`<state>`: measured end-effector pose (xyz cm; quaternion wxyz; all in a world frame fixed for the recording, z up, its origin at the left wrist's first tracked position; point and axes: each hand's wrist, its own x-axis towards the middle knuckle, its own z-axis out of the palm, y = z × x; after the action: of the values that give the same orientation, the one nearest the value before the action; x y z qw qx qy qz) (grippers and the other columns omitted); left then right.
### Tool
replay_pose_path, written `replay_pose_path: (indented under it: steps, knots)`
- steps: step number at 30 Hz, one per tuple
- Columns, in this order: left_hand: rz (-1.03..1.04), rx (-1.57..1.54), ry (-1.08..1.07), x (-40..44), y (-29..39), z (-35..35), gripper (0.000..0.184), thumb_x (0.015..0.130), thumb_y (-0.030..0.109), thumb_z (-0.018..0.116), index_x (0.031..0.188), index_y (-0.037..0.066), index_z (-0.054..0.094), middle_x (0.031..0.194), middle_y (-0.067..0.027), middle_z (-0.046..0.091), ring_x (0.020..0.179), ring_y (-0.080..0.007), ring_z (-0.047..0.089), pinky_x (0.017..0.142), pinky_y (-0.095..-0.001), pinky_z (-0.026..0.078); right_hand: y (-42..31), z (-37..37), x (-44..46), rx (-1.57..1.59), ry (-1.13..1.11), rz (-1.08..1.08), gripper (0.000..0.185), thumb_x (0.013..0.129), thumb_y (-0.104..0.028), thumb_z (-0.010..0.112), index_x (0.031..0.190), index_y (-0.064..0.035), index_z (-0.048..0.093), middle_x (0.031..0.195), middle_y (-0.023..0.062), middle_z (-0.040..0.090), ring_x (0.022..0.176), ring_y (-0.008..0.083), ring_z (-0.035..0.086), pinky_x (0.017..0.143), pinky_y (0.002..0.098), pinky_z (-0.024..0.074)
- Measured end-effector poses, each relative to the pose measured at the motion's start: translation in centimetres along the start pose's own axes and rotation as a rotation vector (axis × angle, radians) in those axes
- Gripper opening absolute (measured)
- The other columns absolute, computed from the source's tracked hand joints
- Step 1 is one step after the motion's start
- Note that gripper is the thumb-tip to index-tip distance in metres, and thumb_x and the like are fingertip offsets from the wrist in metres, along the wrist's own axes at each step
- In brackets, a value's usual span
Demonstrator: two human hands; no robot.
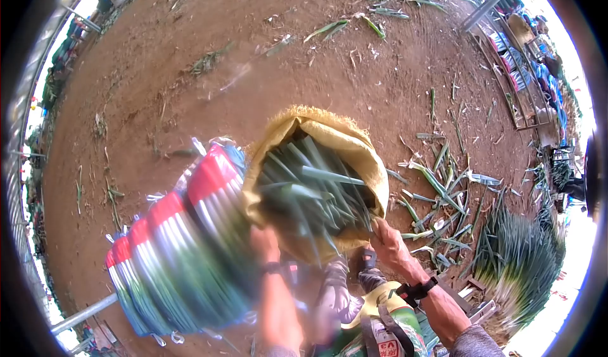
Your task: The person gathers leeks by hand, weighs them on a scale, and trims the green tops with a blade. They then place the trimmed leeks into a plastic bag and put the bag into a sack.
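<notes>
Sack (377, 167) of cut green leaves (316, 183) gaped between two hands, well above centre of the person's feet.
The right hand (391, 246) had its fingers closed on the sack's near edge; the left hand (265, 243) met the edge opposite, too blurred to tell whether its fingers gripped. A lopsided hold could have tipped the mouth and spilled leaves onto the dirt floor (171, 85); a leftward swing could have knocked the packed bundles (183, 256).

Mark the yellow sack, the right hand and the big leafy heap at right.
Yellow sack (343, 135), head view: its far folded rim.
Right hand (391, 246), head view: back of the hand.
Leafy heap (522, 252), head view: middle of its green leaves.
</notes>
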<state>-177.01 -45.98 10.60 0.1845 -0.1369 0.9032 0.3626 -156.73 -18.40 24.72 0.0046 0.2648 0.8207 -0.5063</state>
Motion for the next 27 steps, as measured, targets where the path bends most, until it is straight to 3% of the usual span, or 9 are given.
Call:
replay_pose_path:
  steps: [3, 6, 9, 13, 14, 17, 20, 21, 27]
  knots:
    - [-0.112, -0.236, -0.016, -1.0, 0.5, -2.1, 0.030, 0.087, 0.007, 0.056, 0.113, -0.005, 0.064, 0.102, -0.0271, 0.066, 0.099, -0.0469, 0.062, 0.090, -0.0500, 0.049, -0.3, -0.8, -2.0, -0.110, -0.104, -0.009, 0.020, 0.096, -0.005, 0.058, 0.115, -0.0019, 0.053, 0.082, 0.0247, 0.059, 0.074, 0.0455, 0.060, 0.063, 0.0470, 0.0493]
    - [0.091, -0.681, 0.206, -3.8, 3.1, -8.1, 0.014, 0.088, 0.017, 0.066, 0.093, 0.004, 0.068, 0.091, -0.0040, 0.066, 0.084, -0.0169, 0.062, 0.080, -0.0339, 0.051, -1.2, -1.6, -4.1, -0.067, -0.094, 0.051, 0.027, 0.098, -0.010, 0.058, 0.124, -0.0049, 0.055, 0.086, 0.0230, 0.064, 0.081, 0.0443, 0.066, 0.066, 0.0486, 0.0547]
    - [0.133, -0.642, 0.232, -4.9, 3.5, -10.7, 0.021, 0.092, 0.022, 0.063, 0.101, 0.003, 0.067, 0.098, -0.0065, 0.067, 0.091, -0.0182, 0.064, 0.085, -0.0339, 0.052, -1.6, -3.6, -6.1, -0.126, -0.185, 0.164, 0.032, 0.097, -0.012, 0.059, 0.128, -0.0053, 0.055, 0.088, 0.0234, 0.067, 0.080, 0.0445, 0.067, 0.065, 0.0497, 0.0548]
    - [0.153, -0.595, 0.157, -4.7, 1.7, -10.3, 0.033, 0.095, 0.030, 0.062, 0.110, 0.002, 0.066, 0.102, -0.0075, 0.067, 0.094, -0.0192, 0.063, 0.086, -0.0341, 0.052, -0.4, -5.0, -8.1, -0.271, -0.249, 0.077, 0.036, 0.096, -0.012, 0.060, 0.131, -0.0038, 0.053, 0.091, 0.0231, 0.068, 0.080, 0.0435, 0.067, 0.066, 0.0503, 0.0551]
    - [0.170, -0.567, 0.142, -4.9, 1.8, -10.0, 0.035, 0.096, 0.032, 0.062, 0.111, 0.001, 0.065, 0.102, -0.0073, 0.066, 0.093, -0.0191, 0.062, 0.085, -0.0340, 0.052, -1.6, -5.1, -7.9, -0.192, -0.170, 0.047, 0.018, 0.093, -0.010, 0.063, 0.095, -0.0034, 0.047, 0.070, 0.0233, 0.051, 0.067, 0.0473, 0.057, 0.057, 0.0517, 0.0443]
    - [0.249, -0.482, 0.101, -5.2, 2.4, -9.3, 0.041, 0.097, 0.038, 0.062, 0.112, 0.000, 0.065, 0.102, -0.0077, 0.066, 0.092, -0.0192, 0.061, 0.084, -0.0339, 0.051, -1.2, -5.4, -8.4, -0.233, -0.186, -0.036, 0.015, 0.094, -0.010, 0.061, 0.097, -0.0035, 0.048, 0.070, 0.0232, 0.053, 0.066, 0.0470, 0.058, 0.056, 0.0523, 0.0445]
    - [0.318, -0.402, 0.068, -6.2, 3.7, -9.6, 0.048, 0.098, 0.042, 0.060, 0.112, -0.004, 0.065, 0.101, -0.0102, 0.065, 0.091, -0.0214, 0.059, 0.083, -0.0352, 0.050, -0.3, -5.3, -7.5, -0.375, -0.232, 0.060, 0.030, 0.097, -0.009, 0.055, 0.126, -0.0024, 0.052, 0.084, 0.0240, 0.067, 0.071, 0.0419, 0.067, 0.059, 0.0509, 0.0525]
    - [0.325, -0.391, 0.066, -6.2, 3.9, -9.5, 0.049, 0.098, 0.043, 0.059, 0.111, -0.004, 0.065, 0.101, -0.0112, 0.065, 0.091, -0.0221, 0.059, 0.083, -0.0358, 0.050, 0.1, -5.0, -6.8, -0.321, -0.272, 0.269, 0.020, 0.097, -0.009, 0.054, 0.116, -0.0019, 0.051, 0.080, 0.0259, 0.065, 0.070, 0.0437, 0.066, 0.058, 0.0524, 0.0508]
    - [0.297, -0.382, 0.027, -6.9, 4.6, -9.3, 0.053, 0.098, 0.046, 0.059, 0.112, -0.006, 0.065, 0.106, -0.0142, 0.065, 0.095, -0.0238, 0.058, 0.088, -0.0377, 0.048, 2.7, -2.0, -6.1, -0.202, -0.146, 0.218, 0.016, 0.097, -0.011, 0.055, 0.109, -0.0025, 0.050, 0.080, 0.0273, 0.065, 0.073, 0.0485, 0.064, 0.061, 0.0541, 0.0490]
